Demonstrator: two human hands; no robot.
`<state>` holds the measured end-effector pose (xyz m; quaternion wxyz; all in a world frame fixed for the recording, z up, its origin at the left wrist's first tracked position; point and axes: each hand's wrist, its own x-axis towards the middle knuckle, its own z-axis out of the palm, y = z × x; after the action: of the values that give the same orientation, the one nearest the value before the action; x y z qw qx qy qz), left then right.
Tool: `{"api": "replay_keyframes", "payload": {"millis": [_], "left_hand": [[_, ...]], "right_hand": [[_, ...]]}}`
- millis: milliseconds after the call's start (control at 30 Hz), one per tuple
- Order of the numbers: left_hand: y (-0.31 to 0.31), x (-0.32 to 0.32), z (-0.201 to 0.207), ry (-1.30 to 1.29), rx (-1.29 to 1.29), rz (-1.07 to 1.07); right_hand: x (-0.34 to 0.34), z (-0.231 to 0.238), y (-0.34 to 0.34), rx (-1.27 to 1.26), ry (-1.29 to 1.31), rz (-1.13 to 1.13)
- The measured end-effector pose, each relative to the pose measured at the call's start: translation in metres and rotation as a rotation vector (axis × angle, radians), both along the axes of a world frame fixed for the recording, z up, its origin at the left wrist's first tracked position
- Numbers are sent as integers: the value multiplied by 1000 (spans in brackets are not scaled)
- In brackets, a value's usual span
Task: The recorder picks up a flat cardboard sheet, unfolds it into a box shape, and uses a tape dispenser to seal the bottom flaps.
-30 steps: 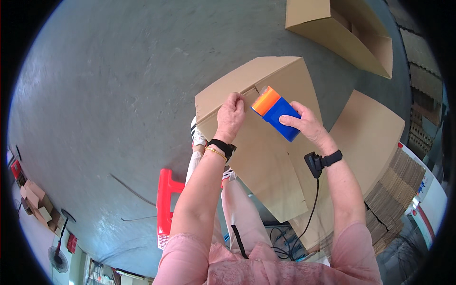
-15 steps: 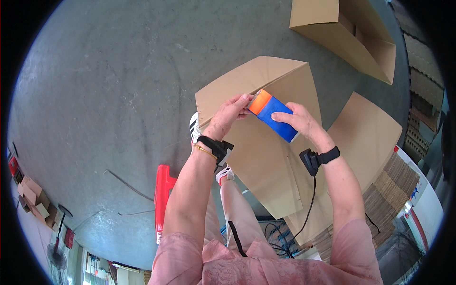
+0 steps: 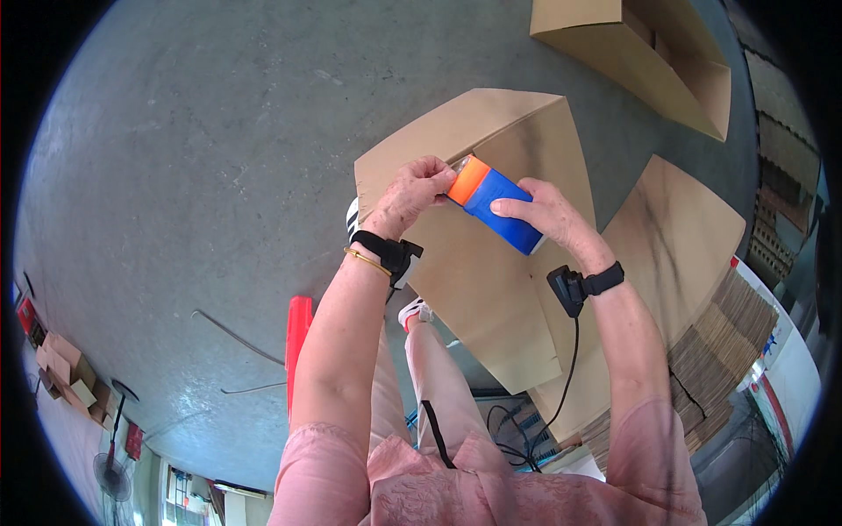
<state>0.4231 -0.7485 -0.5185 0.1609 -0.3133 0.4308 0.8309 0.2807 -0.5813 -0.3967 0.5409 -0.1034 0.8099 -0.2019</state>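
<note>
My right hand point(image 3: 553, 215) is wrapped round the blue body of a blue-and-orange block-shaped object point(image 3: 509, 219), thumb lying across its top face. I cannot make out its exact kind. At its orange end, the fingertips of my left hand point(image 3: 410, 195) are pinched together, touching a small clear or greyish bit there. What they pinch is partly hidden. Both hands hang over a folded cardboard box point(image 3: 491, 289) in front of me, its upper panel point(image 3: 456, 123) bent at a crease.
Another cardboard sheet point(image 3: 675, 237) lies to the right, beside a stack of flattened cardboard point(image 3: 724, 342). An open cardboard carton point(image 3: 614, 53) stands at the far right. Left of my legs is a red object point(image 3: 299, 337). Thin strips point(image 3: 237, 337) lie on the grey floor. Black cables point(image 3: 517, 438) run near my legs.
Both hands have shifted slightly up and left with the blue-and-orange object. My left fingers have drawn closer together at its orange end.
</note>
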Motion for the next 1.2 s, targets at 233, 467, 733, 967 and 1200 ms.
{"api": "replay_keyframes", "payload": {"millis": [233, 467, 733, 967, 1200], "left_hand": [[2, -6, 5, -107, 48, 80], [0, -4, 5, -66, 47, 75], [4, 0, -12, -114, 203, 168], [7, 0, -21, -94, 162, 142], [11, -1, -15, 26, 6, 78]], "right_hand": [[0, -6, 3, -2, -19, -30], [14, 13, -13, 86, 190, 172], [29, 31, 14, -197, 1007, 540], [34, 24, 37, -507, 1258, 552], [35, 19, 48, -333, 1069, 602]]}}
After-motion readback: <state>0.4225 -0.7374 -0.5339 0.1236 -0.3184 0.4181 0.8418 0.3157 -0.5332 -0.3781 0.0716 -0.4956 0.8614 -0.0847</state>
